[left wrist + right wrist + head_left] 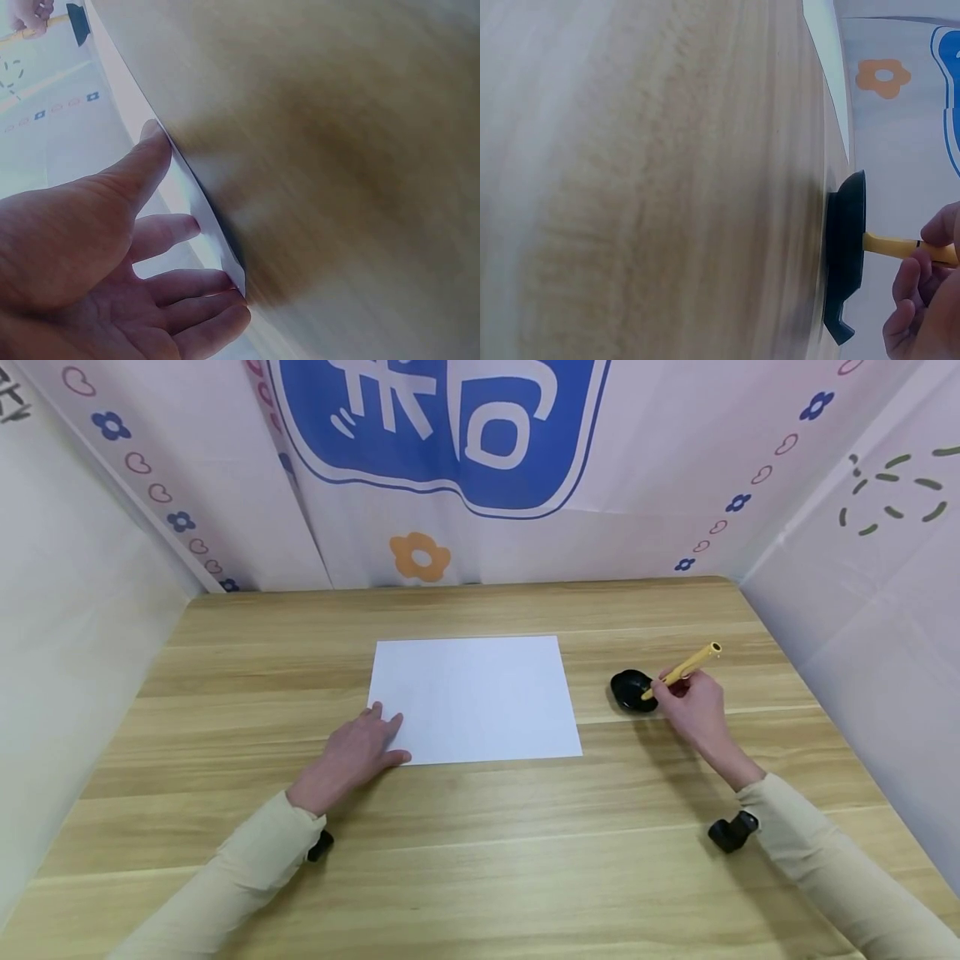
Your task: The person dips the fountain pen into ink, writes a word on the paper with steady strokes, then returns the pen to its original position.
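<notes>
A blank white sheet of paper [480, 697] lies on the wooden table. My left hand [360, 747] rests on its lower left corner with the fingers spread. In the left wrist view, the thumb and fingers of the left hand [112, 255] touch the paper's edge, which lifts slightly from the table. To the right of the paper, my right hand [693, 706] pinches a yellow brush [686, 667] and holds it tilted. The brush's lower end is inside a small black dish [626, 687]. In the right wrist view the dish [846, 240] hides the brush's tip.
A white printed backdrop [360, 543] stands along the table's far edge, with white side walls [862, 610] at left and right. Black wrist cameras [733, 832] hang under both sleeves. Bare wooden tabletop [480, 860] lies between the forearms.
</notes>
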A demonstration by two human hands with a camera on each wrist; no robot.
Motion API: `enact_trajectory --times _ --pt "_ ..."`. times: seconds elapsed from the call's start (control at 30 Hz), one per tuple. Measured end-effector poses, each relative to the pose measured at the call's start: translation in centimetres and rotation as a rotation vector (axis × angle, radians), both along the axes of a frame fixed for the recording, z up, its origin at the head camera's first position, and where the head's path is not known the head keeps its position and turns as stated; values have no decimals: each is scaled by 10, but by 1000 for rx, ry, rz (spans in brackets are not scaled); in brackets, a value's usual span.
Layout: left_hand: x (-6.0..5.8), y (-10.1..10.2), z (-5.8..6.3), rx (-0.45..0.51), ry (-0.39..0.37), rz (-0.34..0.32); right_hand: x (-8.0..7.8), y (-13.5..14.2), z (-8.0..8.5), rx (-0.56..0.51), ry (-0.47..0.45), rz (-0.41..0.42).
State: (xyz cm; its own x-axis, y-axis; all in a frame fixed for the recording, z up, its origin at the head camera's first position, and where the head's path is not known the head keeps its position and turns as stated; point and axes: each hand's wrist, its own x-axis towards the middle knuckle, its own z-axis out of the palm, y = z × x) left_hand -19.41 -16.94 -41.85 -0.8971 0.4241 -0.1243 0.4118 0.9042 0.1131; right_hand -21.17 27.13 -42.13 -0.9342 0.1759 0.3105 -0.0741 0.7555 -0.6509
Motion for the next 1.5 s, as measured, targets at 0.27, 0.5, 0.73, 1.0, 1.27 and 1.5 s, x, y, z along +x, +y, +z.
enact_trajectory --times 0.27,0.5,0.73,1.0,1.27,1.5 --pt "0 0 -1 -9 -9 1 2 1 3 27 -33 -10" --pt "0 0 0 -4 -3 0 3 1 9 45 -33 -10" --pt "0 -3 -1 -1 -14 5 4 0 14 30 -23 6" --pt "0 -3 -1 5 -13 -2 7 0 16 2 -19 18" --pt "0 -2 0 -1 -19 4 5 2 15 -16 -5 24" --pt "1 -2 2 -7 -31 12 5 1 15 -9 6 21"
